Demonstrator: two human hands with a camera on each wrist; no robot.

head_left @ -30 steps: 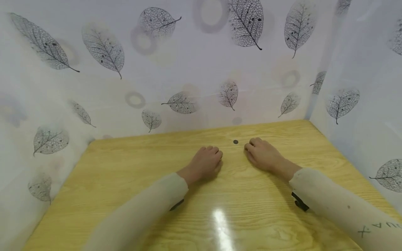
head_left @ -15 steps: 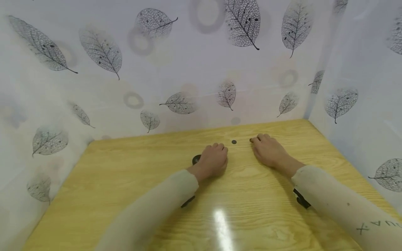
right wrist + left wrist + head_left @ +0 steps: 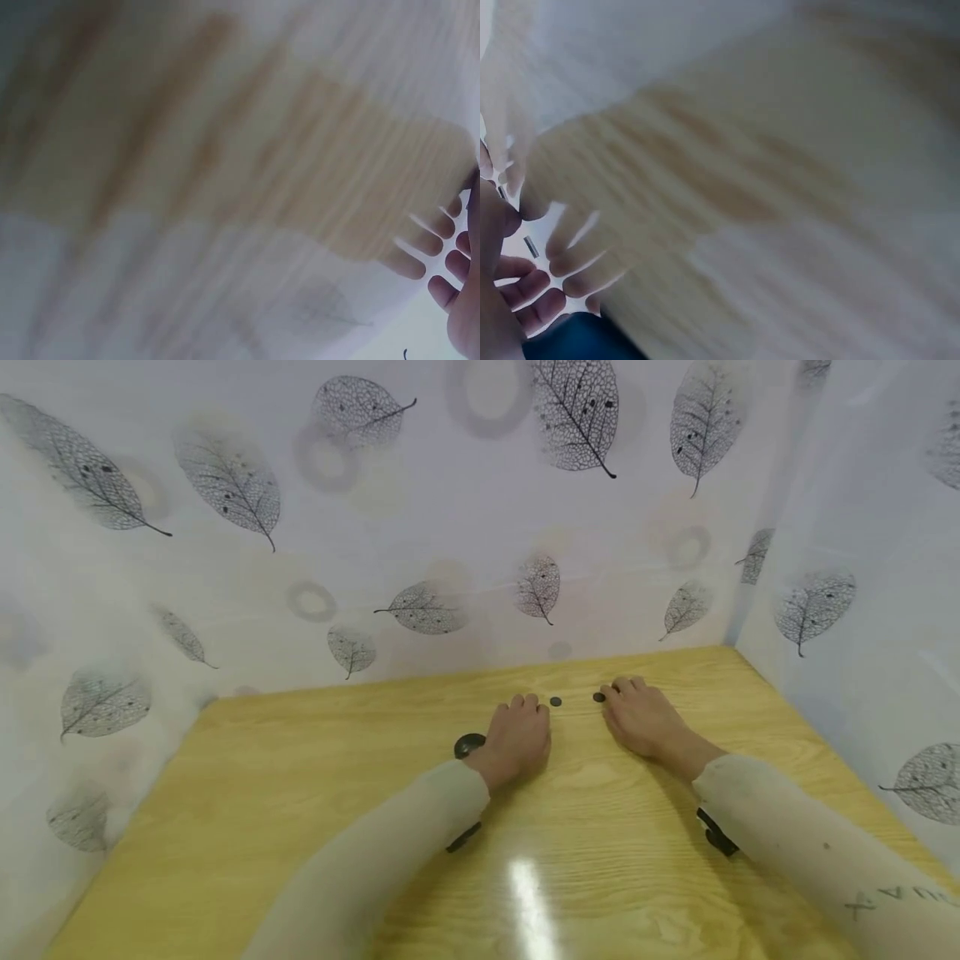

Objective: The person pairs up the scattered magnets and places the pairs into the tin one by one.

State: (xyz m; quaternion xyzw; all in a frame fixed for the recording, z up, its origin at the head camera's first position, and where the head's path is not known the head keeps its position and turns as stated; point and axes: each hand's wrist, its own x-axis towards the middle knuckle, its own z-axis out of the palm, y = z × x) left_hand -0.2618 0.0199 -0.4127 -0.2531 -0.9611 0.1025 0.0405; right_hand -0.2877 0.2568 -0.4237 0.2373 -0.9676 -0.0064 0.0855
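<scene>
My left hand (image 3: 519,737) hovers low over the wooden table, its fingers loosely bent and holding nothing visible. A small dark disc (image 3: 556,702) lies just off its fingertips; the left wrist view also shows this small disc (image 3: 530,247) close to the fingers (image 3: 540,311). Beside the left wrist is a black, rounded, shiny object (image 3: 468,745), partly covered by the hand. My right hand (image 3: 641,718) is low at the back right, fingertips right at the edge of a second dark disc (image 3: 598,697). Its fingers (image 3: 442,291) are spread at the right wrist view's edge.
A yellow wood-grain tabletop (image 3: 285,777) reflects a bright light streak near the front. White cloth walls with leaf prints (image 3: 420,527) enclose it at the back and both sides. Dark wrist devices (image 3: 717,833) show under the sleeves.
My left hand has moved right and away from me, uncovering the black rounded object. The right hand has shifted slightly right and farther back; the second disc now shows beside its fingertips.
</scene>
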